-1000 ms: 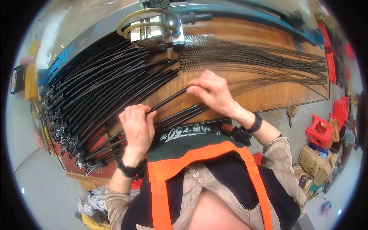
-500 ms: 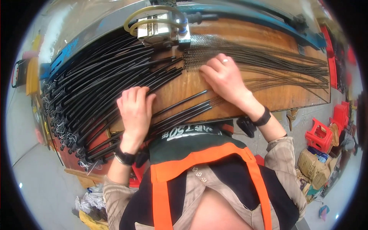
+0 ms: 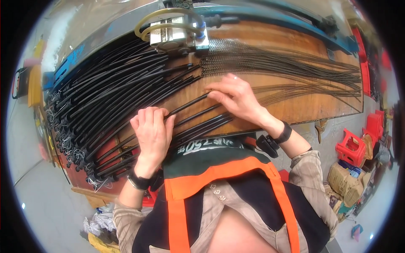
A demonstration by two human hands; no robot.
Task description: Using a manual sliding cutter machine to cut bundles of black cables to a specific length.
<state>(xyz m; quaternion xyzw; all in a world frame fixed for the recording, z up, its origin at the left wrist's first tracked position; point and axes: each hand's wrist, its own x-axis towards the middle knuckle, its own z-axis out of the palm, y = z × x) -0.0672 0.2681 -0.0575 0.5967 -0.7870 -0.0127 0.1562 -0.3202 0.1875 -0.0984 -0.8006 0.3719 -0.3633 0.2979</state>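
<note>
My left hand is closed round a slim black tube that slants across the tabletop. At the tube's right end, the thumb and fingers of my right hand pinch its tip. Many similar black tubes lie fanned out to the left, white threads bunched at their far left ends. Several more tubes lie separately nearer my body, just below my hands. Thin, coiled-looking wires stretch to the right beyond my right hand, partly meeting the tubes' right ends.
A metal clamp-like machine part with yellowish hoses stands at the back of the wooden table. A blue rail runs behind it. Red stools and brown packages sit on the floor to the right.
My right hand has come left and down from the wires to the tube's end. My left hand has shifted slightly right and down, and one tube now stands apart from the pile.
</note>
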